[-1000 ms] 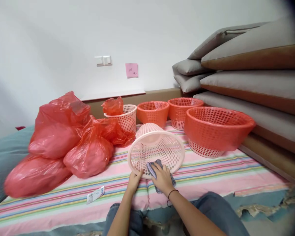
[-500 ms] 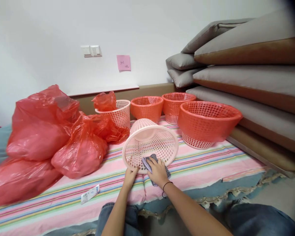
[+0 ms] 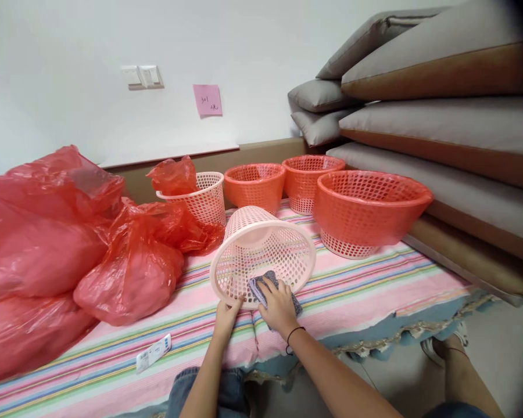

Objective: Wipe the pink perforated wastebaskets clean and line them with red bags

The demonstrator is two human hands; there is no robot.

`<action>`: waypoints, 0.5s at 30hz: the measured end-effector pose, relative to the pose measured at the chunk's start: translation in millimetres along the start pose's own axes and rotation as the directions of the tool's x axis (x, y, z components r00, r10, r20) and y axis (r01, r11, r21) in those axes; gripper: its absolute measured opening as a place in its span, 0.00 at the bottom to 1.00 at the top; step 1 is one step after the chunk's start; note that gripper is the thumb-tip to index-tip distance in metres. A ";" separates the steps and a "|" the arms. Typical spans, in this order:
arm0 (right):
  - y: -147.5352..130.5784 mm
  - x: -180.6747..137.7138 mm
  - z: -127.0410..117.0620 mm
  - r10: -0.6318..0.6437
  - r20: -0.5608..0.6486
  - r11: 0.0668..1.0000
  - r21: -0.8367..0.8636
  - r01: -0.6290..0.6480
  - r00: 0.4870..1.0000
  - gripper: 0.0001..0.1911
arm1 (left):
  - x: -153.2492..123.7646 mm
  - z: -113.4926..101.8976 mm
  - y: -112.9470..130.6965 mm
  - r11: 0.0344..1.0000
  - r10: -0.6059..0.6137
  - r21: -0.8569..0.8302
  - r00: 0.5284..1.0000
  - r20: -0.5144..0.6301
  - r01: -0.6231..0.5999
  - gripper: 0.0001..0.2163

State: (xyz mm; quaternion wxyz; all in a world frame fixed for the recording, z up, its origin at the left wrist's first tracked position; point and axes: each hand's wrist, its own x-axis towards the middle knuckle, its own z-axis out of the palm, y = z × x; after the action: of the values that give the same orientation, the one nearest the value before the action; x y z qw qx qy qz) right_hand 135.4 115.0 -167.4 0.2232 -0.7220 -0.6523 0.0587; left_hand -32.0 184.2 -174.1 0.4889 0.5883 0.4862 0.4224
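A pale pink perforated plastic basket [image 3: 265, 227] lies tipped on its side on the striped cloth [image 3: 192, 325], its mouth facing me. My left hand [image 3: 227, 316] grips the near rim at the lower left, thumb over the inside edge. In my right hand [image 3: 279, 306] is a folded grey and lilac cloth [image 3: 268, 281], pressed against the lower inside of the basket near the rim. The right fingers bend over the cloth, and part of it sticks out beside the palm.
Behind stand several baskets with red plastic over them, one a large basket [image 3: 370, 203]. Stuffed red bags [image 3: 131, 273] pile up at left, near a small white packet [image 3: 154, 353]. Stacked grey cushions [image 3: 436, 130] rise at right. A wall switch [image 3: 142, 76] and pink note [image 3: 208, 100] are behind.
The view has shifted slightly, and a foot in a shoe shows at the lower right. Both hands keep their hold; the basket and the cloth have barely moved.
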 end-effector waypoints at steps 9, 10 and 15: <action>0.5 -1.7 0.9 -0.014 -0.028 1.000 0.013 0.014 1.000 0.32 | 0.1 1.2 -3.5 0.999 0.007 -0.031 1.000 -0.012 -0.008 0.20; 0.7 -1.7 1.0 -0.014 -0.030 1.000 0.014 0.014 0.999 0.32 | 0.0 1.4 -4.5 0.999 0.007 -0.032 1.000 -0.014 -0.008 0.20; 0.9 -0.8 -0.4 -0.023 -0.025 0.999 0.021 0.024 0.999 0.32 | 0.6 3.0 -5.5 0.999 0.013 -0.040 0.999 -0.043 -0.015 0.20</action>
State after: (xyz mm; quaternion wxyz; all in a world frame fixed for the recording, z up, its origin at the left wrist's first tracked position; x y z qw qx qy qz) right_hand 136.2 114.1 -167.6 0.2396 -0.7125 -0.6573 0.0542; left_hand -29.8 184.6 -180.0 0.4874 0.5726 0.4837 0.4479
